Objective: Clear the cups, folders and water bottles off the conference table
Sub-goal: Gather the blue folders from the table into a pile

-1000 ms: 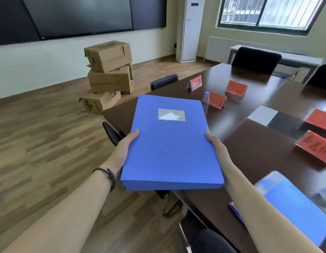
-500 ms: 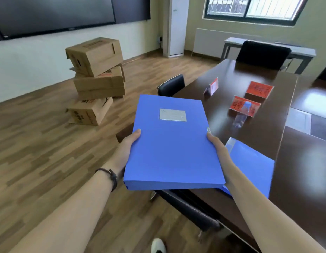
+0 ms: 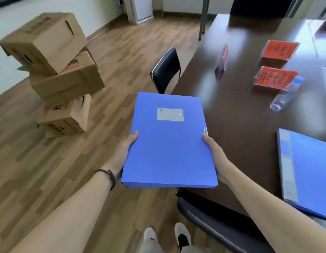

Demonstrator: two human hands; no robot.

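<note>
Wood-plank floor (image 3: 48,170) in mixed brown tones fills the left and near part of the room. At far left, three cardboard boxes (image 3: 56,73) stand stacked crookedly before a pale wall (image 3: 10,17). A dark glossy tabletop (image 3: 240,110) spans the right, reflecting daylight. A black chair (image 3: 165,70) stands at its left edge; another black chair (image 3: 218,225) sits nearer. Red name cards (image 3: 276,52) stand far right.

The dark conference table (image 3: 237,128) on my right carries a second blue folder (image 3: 308,170) at its near edge, a water bottle (image 3: 286,94) and three red name cards (image 3: 276,79). Cardboard boxes (image 3: 56,70) are stacked on the wooden floor (image 3: 39,170).
</note>
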